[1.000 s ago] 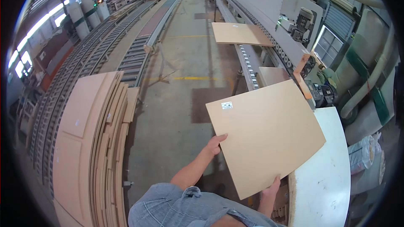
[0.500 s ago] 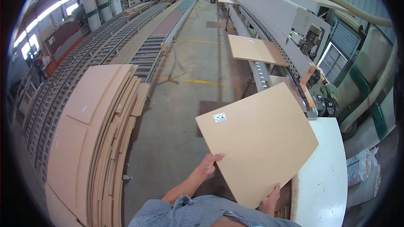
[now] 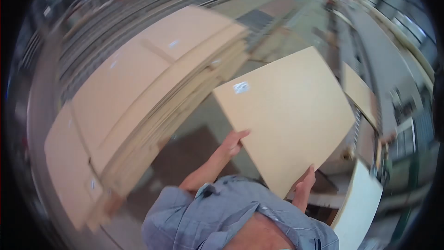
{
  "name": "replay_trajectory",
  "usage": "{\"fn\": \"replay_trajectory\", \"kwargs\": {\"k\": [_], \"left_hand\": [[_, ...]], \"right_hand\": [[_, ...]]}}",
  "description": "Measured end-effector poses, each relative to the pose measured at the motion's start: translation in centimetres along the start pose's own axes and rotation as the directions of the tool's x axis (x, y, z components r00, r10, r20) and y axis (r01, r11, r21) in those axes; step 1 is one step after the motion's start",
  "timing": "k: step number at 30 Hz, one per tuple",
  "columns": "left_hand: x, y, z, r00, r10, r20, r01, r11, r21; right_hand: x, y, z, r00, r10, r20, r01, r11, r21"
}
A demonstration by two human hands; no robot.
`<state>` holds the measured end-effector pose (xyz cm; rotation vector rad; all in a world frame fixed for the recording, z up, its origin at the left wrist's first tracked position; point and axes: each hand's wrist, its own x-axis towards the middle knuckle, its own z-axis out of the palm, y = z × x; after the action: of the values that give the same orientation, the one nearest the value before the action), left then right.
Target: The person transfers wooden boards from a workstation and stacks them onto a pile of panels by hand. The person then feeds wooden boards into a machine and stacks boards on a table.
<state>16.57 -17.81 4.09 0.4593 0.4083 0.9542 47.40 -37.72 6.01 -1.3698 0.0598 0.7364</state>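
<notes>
A flat tan board (image 3: pixel 289 118) with a white printed label (image 3: pixel 241 87) near one corner is held up in front of my body. My left hand (image 3: pixel 235 142) grips its left edge, with the thumb on the top face and the fingers hidden beneath. On the near right edge, my right hand (image 3: pixel 305 181) is closed around the board, its fingers mostly out of sight below. To the left lies a tall stack of similar boards (image 3: pixel 138 78), some carrying small labels. The held board is apart from that stack.
A white-topped table (image 3: pixel 358 203) stands at my right. Beyond it, another board (image 3: pixel 360 93) rests on the edge of a long machine (image 3: pixel 386 48). Roller conveyors (image 3: pixel 185 0) run behind the stack. A blurred person (image 3: pixel 331 0) is far off. Much of the background is smeared by motion.
My view has swung left, bringing the stack closer to the middle and the white table further right. Both hands keep hold of the board, which has turned with me.
</notes>
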Motion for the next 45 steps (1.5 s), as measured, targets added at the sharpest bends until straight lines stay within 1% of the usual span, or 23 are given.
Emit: {"fn": "replay_trajectory", "kwargs": {"k": [2,4,7,10,14,15,17,19,21,22,24,25,26,27,28,29,31,34,37,40,42,43,45], "left_hand": [[-1.0,3.1,-1.5,0.992,0.084,-0.095,-0.088,0.995,-0.041],[-1.5,5.6,-1.3,0.979,0.112,-0.173,-0.122,0.991,-0.051],[0.1,7.9,-5.0,0.948,0.258,-0.187,-0.274,0.96,-0.065],[2.9,10.6,-9.5,0.912,0.327,-0.249,-0.358,0.929,-0.091],[7.4,14.6,-13.0,0.809,0.433,-0.397,-0.5,0.862,-0.079],[8.7,15.1,-15.5,0.774,0.436,-0.459,-0.526,0.847,-0.083],[9.9,17.7,-17.2,0.736,0.467,-0.49,-0.545,0.838,-0.021],[11.6,20.2,-18.7,0.698,0.506,-0.506,-0.584,0.811,0.005],[12.9,22.8,-20.7,0.654,0.552,-0.517,-0.64,0.768,0.01],[13.4,24.5,-20.7,0.635,0.52,-0.571,-0.621,0.783,0.022],[14.5,28.0,-21.4,0.594,0.45,-0.667,-0.578,0.815,0.035],[15.8,29.7,-23.8,0.602,0.418,-0.681,-0.6,0.799,-0.04],[16.5,30.8,-25.9,0.596,0.47,-0.651,-0.568,0.82,0.072],[17.4,33.1,-25.9,0.598,0.521,-0.609,-0.533,0.826,0.184],[19.2,35.3,-26.8,0.601,0.53,-0.599,-0.541,0.821,0.183],[21.0,37.5,-27.9,0.603,0.538,-0.589,-0.549,0.816,0.182],[24.4,42.2,-33.2,0.618,0.458,-0.639,-0.608,0.794,-0.019],[28.6,48.9,-39.2,0.594,0.445,-0.67,-0.545,0.835,0.072],[32.6,55.0,-43.9,0.576,0.44,-0.689,-0.466,0.869,0.166],[36.8,61.3,-47.4,0.407,0.465,-0.786,-0.473,0.844,0.254],[39.6,65.2,-54.5,0.355,0.468,-0.809,-0.461,0.841,0.284],[40.9,66.2,-56.6,0.33,0.47,-0.819,-0.452,0.84,0.3],[40.7,68.5,-51.9,0.253,0.531,-0.809,-0.238,0.845,0.479]], "right_hand": [[1.0,0.1,4.3,0.993,0.03,0.114,-0.027,0.999,-0.027],[3.7,0.6,8.5,0.982,0.066,0.176,-0.05,0.995,-0.089],[7.6,2.1,16.4,0.941,0.101,0.322,-0.062,0.99,-0.127],[11.9,4.8,26.1,0.924,0.123,0.363,-0.037,0.971,-0.235],[17.2,8.2,39.7,0.822,0.198,0.534,-0.056,0.962,-0.269],[18.5,9.6,42.5,0.787,0.222,0.576,-0.064,0.957,-0.282],[21.0,12.5,48.3,0.774,0.258,0.578,-0.023,0.924,-0.383],[20.9,14.3,53.4,0.736,0.266,0.623,-0.023,0.929,-0.369],[20.3,16.3,58.3,0.75,0.28,0.599,0.006,0.903,-0.431],[19.8,17.1,60.5,0.759,0.286,0.585,0.022,0.887,-0.462],[18.1,18.3,64.3,0.759,0.295,0.581,-0.004,0.893,-0.449],[17.6,19.1,65.9,0.76,0.299,0.576,-0.015,0.896,-0.445],[17.4,20.6,67.3,0.777,0.282,0.563,-0.009,0.899,-0.438],[17.6,22.7,69.1,0.793,0.259,0.551,-0.001,0.905,-0.425],[17.4,23.3,71.7,0.806,0.228,0.546,0.022,0.911,-0.413],[17.1,24.0,73.4,0.814,0.232,0.532,-0.005,0.919,-0.393],[13.6,23.8,76.9,0.831,0.247,0.498,-0.072,0.936,-0.345],[9.2,23.4,82.2,0.895,0.251,0.37,-0.115,0.929,-0.352],[11.7,30.6,85.2,0.93,0.183,0.32,-0.065,0.936,-0.347],[9.7,31.5,89.0,0.908,0.309,0.283,-0.165,0.884,-0.438],[8.5,31.0,90.2,0.815,0.402,0.417,-0.176,0.858,-0.483],[8.0,30.3,90.5,0.759,0.444,0.477,-0.178,0.846,-0.503],[6.8,27.8,90.6,0.659,0.522,0.541,-0.161,0.801,-0.577]]}}
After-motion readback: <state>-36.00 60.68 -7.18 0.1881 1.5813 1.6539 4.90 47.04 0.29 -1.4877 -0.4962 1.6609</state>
